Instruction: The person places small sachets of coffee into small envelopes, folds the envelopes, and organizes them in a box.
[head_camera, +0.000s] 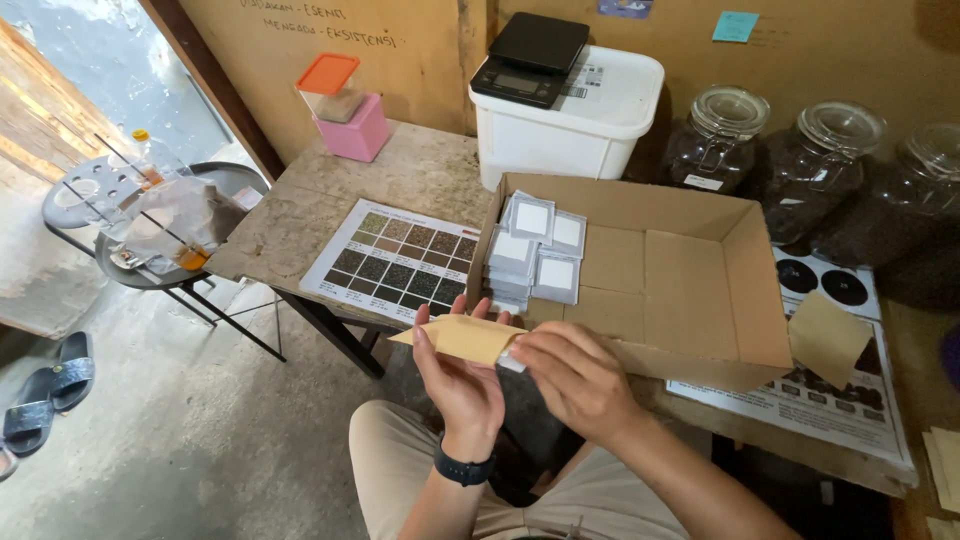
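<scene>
Head view: left hand and right hand both grip a tan paper envelope before the cardboard box.

Hands: left hand and right hand meet at a tan paper envelope, just before the box.
Box: open brown cardboard box on the rough grey table; small white packets in its left corner.
Behind box: white plastic tub, black flat scale on it.
Right of tub: clear glass jars.
Left of box: printed chart sheet.

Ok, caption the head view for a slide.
Both hands, left hand and right hand, hold a tan paper envelope beside a cardboard box of small packets.
</scene>
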